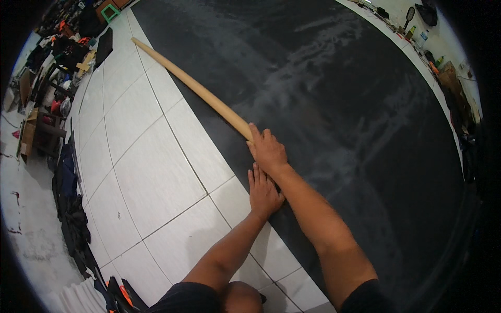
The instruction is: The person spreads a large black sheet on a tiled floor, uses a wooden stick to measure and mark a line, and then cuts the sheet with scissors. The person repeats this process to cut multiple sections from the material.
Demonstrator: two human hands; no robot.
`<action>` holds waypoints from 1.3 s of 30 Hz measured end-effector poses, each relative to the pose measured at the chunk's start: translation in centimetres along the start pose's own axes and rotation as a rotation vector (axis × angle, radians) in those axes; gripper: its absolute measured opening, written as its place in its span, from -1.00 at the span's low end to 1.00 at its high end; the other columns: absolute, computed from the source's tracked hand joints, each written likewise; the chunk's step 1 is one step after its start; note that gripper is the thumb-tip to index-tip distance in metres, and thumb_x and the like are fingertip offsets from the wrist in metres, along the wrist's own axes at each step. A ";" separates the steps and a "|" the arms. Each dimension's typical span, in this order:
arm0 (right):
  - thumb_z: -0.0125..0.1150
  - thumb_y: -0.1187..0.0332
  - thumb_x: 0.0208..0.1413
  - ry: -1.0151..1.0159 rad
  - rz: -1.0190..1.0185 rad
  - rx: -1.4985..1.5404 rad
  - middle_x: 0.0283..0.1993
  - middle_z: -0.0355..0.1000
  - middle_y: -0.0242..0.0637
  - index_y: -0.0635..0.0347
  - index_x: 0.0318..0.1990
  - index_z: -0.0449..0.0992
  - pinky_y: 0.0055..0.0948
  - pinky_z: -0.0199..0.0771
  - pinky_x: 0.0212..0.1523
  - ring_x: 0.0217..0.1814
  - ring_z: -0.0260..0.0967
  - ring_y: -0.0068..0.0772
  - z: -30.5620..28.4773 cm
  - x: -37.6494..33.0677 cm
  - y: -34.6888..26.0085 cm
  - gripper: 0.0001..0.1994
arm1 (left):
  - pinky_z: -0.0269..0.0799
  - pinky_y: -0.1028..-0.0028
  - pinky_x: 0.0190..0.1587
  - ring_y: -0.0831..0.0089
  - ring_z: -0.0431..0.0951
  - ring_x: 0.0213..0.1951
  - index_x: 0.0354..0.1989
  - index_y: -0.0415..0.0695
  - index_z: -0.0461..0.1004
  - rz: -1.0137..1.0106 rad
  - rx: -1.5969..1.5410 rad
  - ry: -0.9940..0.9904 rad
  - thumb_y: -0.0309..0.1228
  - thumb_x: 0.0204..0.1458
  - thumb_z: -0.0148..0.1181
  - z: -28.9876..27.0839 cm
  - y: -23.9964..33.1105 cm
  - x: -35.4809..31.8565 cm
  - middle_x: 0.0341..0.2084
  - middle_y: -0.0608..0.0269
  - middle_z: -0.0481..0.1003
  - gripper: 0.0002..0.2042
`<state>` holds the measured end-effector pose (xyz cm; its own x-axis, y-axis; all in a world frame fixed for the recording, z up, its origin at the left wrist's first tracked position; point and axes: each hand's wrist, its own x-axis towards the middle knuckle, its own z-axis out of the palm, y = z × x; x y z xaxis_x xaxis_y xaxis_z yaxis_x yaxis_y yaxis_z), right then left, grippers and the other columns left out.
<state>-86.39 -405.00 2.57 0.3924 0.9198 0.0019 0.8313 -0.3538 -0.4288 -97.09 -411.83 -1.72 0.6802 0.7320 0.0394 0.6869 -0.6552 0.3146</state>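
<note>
A long, tan, round tube or pole (203, 95) stretches from the far left across the white floor tiles onto a wide black sheet (334, 130). My right hand (268, 151) is closed around its near end, and the palm hides that tip. Just below and to the left, my left hand (265, 194) lies with fingers stretched out over the sheet's left edge, close to my right wrist. Nothing shows in the left hand. The sheet is spread over the floor, with faint wrinkles and shiny patches.
White tiles (141, 156) run along the sheet's left side. Piled clothes and clutter (62, 57) line the left wall, with dark cloth (73, 224) nearer. A green stool (109, 12) stands far left. Bottles (422, 36) and a racket (409, 16) are by the right wall.
</note>
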 end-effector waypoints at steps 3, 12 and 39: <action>0.05 0.11 0.28 0.006 0.036 -0.007 -0.03 0.30 -0.09 -0.22 0.41 0.10 -0.11 0.59 -0.12 -0.05 0.44 -0.03 -2.2 0.1 1.8 -0.44 | -0.25 -0.05 0.42 -0.15 -0.04 0.42 0.37 -0.22 0.14 -0.013 -0.046 0.080 0.04 0.10 0.04 0.4 0.2 0.2 0.37 -0.31 0.03 -0.25; 0.14 0.16 0.19 0.166 0.414 -0.197 -0.03 0.34 -0.06 -0.22 0.36 0.20 -0.03 0.49 -0.07 -0.04 0.44 -0.01 -3.3 -4.4 11.5 -0.44 | -0.22 -0.04 0.42 -0.19 -0.02 0.41 0.36 -0.15 0.20 0.003 -0.038 0.103 -0.05 0.08 0.13 0.8 0.7 0.1 0.37 -0.31 0.01 -0.30; 0.03 0.19 0.29 0.245 1.266 -0.171 -0.01 0.28 -0.03 -0.35 0.44 0.00 0.03 0.50 -0.03 0.01 0.35 0.10 -10.9 -50.0 22.7 -0.40 | -0.19 -0.03 0.42 -0.18 -0.04 0.42 0.41 -0.09 0.13 0.074 0.170 0.085 0.04 0.21 -0.02 3.9 -1.5 0.4 0.40 -0.23 -0.02 -0.33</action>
<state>-82.83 -460.86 2.64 0.9826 -0.1150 -0.1456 -0.1348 -0.9817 -0.1344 -96.85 -411.32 -5.82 0.7115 0.6890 0.1383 0.6739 -0.7247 0.1437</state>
